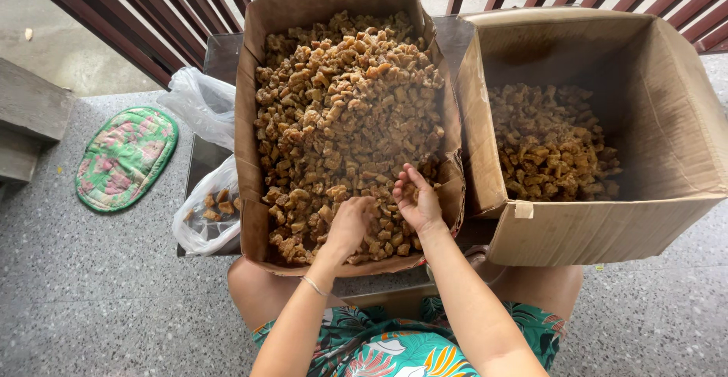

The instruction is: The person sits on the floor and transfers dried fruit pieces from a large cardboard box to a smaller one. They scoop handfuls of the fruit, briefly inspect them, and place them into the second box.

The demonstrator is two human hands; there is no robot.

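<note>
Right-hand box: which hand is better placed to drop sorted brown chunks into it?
Probably the right hand: it lies palm-up with chunks at the full box's right wall, next to the right-hand box. The left hand digs palm-down further left.

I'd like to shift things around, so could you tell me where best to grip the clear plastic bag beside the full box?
Probably by the bunched open top of the plastic bag, coming from the left: the chunks sag at its bottom, and the full box blocks its right side.
</note>
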